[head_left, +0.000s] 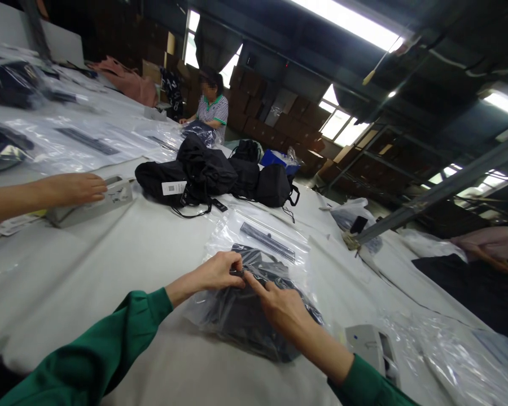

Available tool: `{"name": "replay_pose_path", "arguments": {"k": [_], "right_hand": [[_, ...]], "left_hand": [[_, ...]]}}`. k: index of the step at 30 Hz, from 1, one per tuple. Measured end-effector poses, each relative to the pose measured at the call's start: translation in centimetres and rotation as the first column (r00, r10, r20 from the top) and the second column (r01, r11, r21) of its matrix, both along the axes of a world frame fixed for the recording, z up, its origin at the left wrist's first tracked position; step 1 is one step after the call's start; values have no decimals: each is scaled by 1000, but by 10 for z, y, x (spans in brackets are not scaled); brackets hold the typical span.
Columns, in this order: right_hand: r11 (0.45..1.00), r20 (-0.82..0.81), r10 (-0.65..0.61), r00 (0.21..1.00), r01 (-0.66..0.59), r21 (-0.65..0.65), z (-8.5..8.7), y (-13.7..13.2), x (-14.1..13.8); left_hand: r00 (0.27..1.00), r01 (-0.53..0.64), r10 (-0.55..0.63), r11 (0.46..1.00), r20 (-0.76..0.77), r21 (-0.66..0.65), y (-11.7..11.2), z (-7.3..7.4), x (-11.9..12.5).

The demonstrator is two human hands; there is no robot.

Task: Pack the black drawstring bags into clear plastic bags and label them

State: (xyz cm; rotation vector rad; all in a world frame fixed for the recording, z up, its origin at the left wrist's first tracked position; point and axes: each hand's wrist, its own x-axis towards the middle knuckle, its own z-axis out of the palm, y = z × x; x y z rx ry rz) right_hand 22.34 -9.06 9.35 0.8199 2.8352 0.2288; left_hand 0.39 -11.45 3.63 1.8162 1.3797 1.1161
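A clear plastic bag [211, 321] lies on the white-covered table with a folded black garment [245, 324] inside it. My left hand [218, 272] comes in from the left in a green sleeve, thumb and forefinger pinched on the bag's edge. Close against those fingertips, my right hand [285, 310] grips the same edge, its index finger reaching along it and its thumb hidden. Beyond the hands, a dark printed strip [267, 241] shows on clear plastic.
Black drawstring pouches [211, 172] with tags are heaped ahead. A co-worker's hand [74, 189] rests by a grey box [121, 194] at left; another grey box [366, 344] stands at right. A person in stripes [214, 107] works farther back. A metal post [440, 194] slants at right.
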Motion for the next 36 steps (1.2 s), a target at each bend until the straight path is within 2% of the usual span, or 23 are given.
{"name": "replay_pose_path", "arguments": {"k": [2,4,7,10,14,16,17,18,20,22,24,27,29,33,36], "right_hand": [[981,164,48,985,-77,177,14,5,0],[945,245,122,962,-188,266,26,11,-1],[905,332,189,924,-295,307,36,26,-4],[908,369,169,914,-290,303,39,54,-4],[977,200,109,974,-143,160,40,84,1],[1000,7,26,1000,-26,7,39,85,0],[993,-111,-43,993,30,-112,36,82,-1],[966,-222,-128,967,70,-251,32,77,-4],[854,-373,-310,875,84,-513,20,68,-12],[773,-392,-410,824,86,-628,4,64,-22],[754,-371,-456,809,129,-644,-13,66,-32],[788,-367,-459,809,180,-588,-32,72,-40],[808,-385,-446,808,178,-562,-39,75,-43],[849,-445,-409,797,154,-506,-38,80,-42],[879,-504,-388,771,146,-454,-21,82,-25]], "left_hand": [[1000,14,-14,999,10,-37,1,0,-1],[1000,26,-25,997,17,-69,1,2,-2],[999,41,-38,994,24,-101,1,5,-3],[998,56,-53,991,30,-120,0,8,-3],[997,60,-54,987,50,-146,1,7,-3],[997,59,-49,985,67,-161,2,6,-3],[996,61,-49,984,76,-168,3,5,-3],[995,64,-49,983,86,-174,4,5,-3],[993,71,-53,981,105,-182,4,4,-2],[991,76,-54,979,122,-188,4,4,-2],[989,82,-55,977,138,-197,3,4,-3],[983,104,-66,969,171,-223,3,1,-4],[976,133,-83,960,201,-248,5,-5,-6],[968,158,-89,941,233,-298,16,-24,-19],[982,60,1,947,187,-317,12,-35,-45]]}}
